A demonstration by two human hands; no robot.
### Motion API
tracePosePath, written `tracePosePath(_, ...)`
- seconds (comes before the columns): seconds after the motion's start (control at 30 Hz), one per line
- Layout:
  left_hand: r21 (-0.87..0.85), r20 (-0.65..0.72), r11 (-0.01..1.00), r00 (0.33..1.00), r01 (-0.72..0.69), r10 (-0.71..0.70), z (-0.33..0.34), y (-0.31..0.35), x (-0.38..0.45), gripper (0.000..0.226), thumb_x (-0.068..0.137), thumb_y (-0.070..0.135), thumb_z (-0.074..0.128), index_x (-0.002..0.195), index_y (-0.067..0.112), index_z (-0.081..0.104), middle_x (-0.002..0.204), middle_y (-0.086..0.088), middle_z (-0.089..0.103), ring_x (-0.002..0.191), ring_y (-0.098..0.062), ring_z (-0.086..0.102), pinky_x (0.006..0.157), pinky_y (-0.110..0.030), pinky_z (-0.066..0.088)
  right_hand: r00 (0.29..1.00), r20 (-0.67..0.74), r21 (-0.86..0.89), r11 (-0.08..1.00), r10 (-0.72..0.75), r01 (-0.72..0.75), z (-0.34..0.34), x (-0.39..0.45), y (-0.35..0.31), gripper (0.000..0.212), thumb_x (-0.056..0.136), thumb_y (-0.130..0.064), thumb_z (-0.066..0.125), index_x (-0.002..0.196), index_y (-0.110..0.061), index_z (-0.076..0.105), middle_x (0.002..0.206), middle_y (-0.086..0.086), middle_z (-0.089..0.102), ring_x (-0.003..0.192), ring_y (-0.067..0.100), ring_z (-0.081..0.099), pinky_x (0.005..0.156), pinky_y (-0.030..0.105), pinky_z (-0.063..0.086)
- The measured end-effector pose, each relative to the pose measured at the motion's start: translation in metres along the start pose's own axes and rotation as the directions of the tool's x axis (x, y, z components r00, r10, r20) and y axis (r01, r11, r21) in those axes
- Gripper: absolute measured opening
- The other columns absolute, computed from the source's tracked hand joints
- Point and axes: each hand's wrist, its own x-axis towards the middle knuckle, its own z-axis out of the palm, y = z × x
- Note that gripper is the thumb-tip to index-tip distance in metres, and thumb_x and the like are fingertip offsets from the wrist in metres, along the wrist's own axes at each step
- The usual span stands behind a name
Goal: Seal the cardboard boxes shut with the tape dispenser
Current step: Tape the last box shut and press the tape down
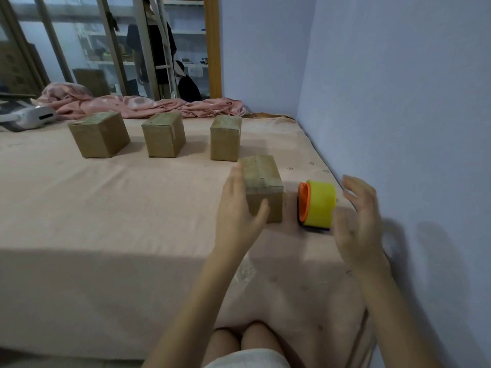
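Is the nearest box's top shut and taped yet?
Shut and apparently taped: the nearest box has flat flaps with a glossy strip along the top seam. The left hand rests against its side.

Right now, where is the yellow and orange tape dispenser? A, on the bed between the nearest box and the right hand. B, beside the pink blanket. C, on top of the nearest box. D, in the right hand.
A: the tape dispenser sits on the bed, right of the nearest box; the open right hand is beside it, not gripping it.

Soft, dim daylight enters through the window [79, 43] far beyond the hands. A broad shadow darkens the bed [79, 288] beneath both forearms. The right hand [358, 221] blurs slightly; lines bow near the edges.
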Motion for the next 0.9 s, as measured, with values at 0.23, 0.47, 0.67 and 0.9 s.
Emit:
tracePosePath(0.23,-0.485,0.247,0.756,0.898,0.439,-0.363,0.0,-0.002,-0.006,0.062,0.089,0.007,0.047,0.147,0.006,0.024,0.153,-0.01,0.028,0.139,-0.024,0.028,0.113,-0.042,0.029,0.775,0.449,0.254,0.768,0.445,-0.589,0.079,0.011,-0.033,0.056,0.098,-0.042,0.031,0.149,-0.027,0.016,0.153,-0.013,0.02,0.137,-0.003,0.017,0.105,0.012,0.019)
tracePosePath(0.47,-0.575,0.278,0.691,0.899,0.438,-0.338,0.001,0.008,-0.005,0.062,0.083,-0.003,0.044,0.14,0.022,0.036,0.129,0.003,0.053,0.117,-0.005,0.051,0.095,-0.025,0.047,0.697,0.509,0.5,0.486,0.505,-0.717,0.095,0.006,-0.026,0.056,0.095,-0.046,0.033,0.146,-0.023,0.03,0.147,-0.003,0.039,0.134,0.009,0.036,0.115,0.035,0.026)
tracePosePath(0.67,-0.609,0.292,0.673,0.908,0.419,-0.301,-0.012,0.003,-0.012,0.058,0.081,0.009,0.044,0.137,0.027,0.043,0.124,0.014,0.058,0.109,0.006,0.053,0.088,-0.012,0.045,0.751,0.469,0.493,0.567,0.466,-0.66,0.073,0.003,-0.022,0.02,0.094,-0.042,0.042,0.098,-0.039,0.061,0.096,-0.028,0.067,0.093,-0.014,0.059,0.073,0.004,0.045)
tracePosePath(0.9,-0.665,0.216,0.624,0.905,0.41,-0.365,-0.039,-0.028,-0.019,0.028,0.099,0.008,0.041,0.118,0.013,0.062,0.112,0.007,0.068,0.114,-0.007,0.059,0.09,-0.019,0.049,0.86,0.303,0.481,0.713,0.411,-0.51,0.071,-0.01,-0.021,0.032,0.091,0.001,0.054,0.109,-0.023,0.063,0.105,-0.016,0.067,0.103,0.002,0.063,0.088,0.018,0.05)
